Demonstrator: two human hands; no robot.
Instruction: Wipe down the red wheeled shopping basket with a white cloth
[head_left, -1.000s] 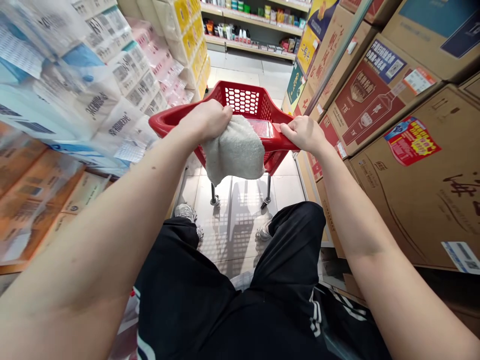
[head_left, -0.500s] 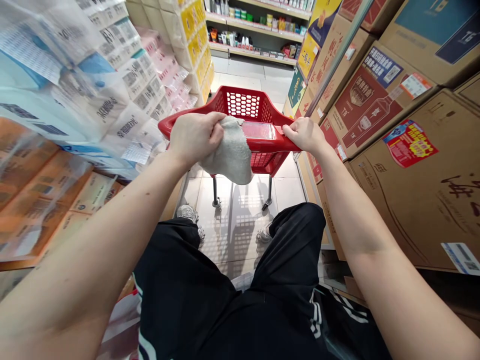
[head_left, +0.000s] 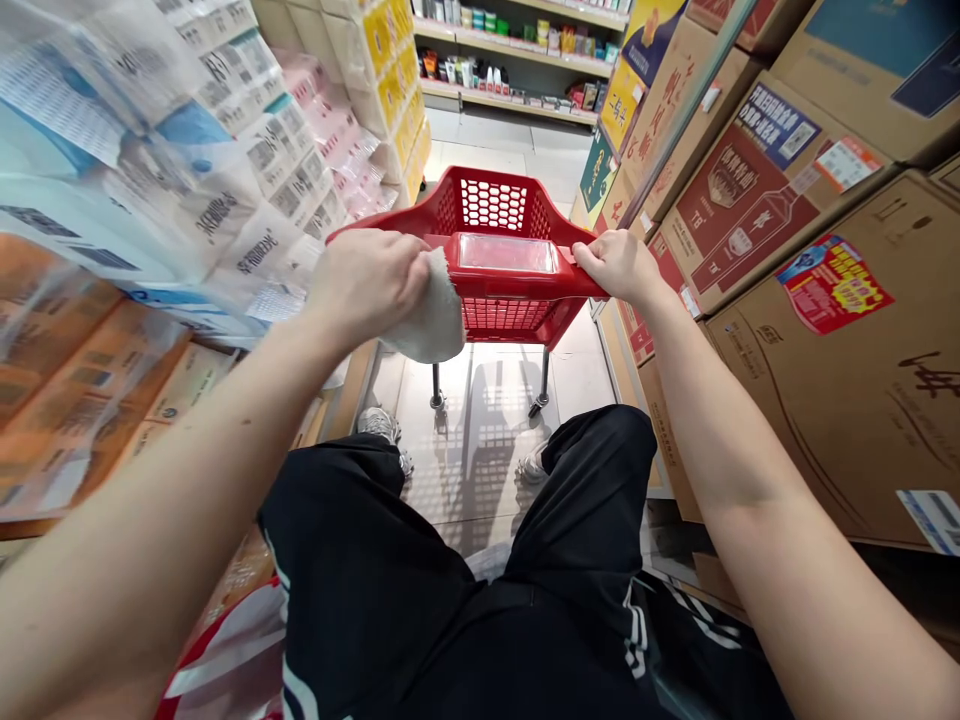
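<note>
A red plastic shopping cart stands in front of my knees, its handle bar toward me. My left hand is closed on a pale grey cloth at the left part of the handle; the cloth hangs below my fingers. Round the right end of the handle wraps my right hand, thumb on top. Between the hands a clear label window shows on the handle. The part of the cart's basket that I can see is perforated red plastic, and two of its wheels show on the floor.
Plastic-wrapped packs are stacked along the left, with orange packs lower down. Cardboard cartons line the right side. Shelves of bottles and jars stand ahead. Tiled floor runs between my shoes.
My left hand has slid left along the handle with the cloth, uncovering more of the label window. My right hand keeps its grip on the handle.
</note>
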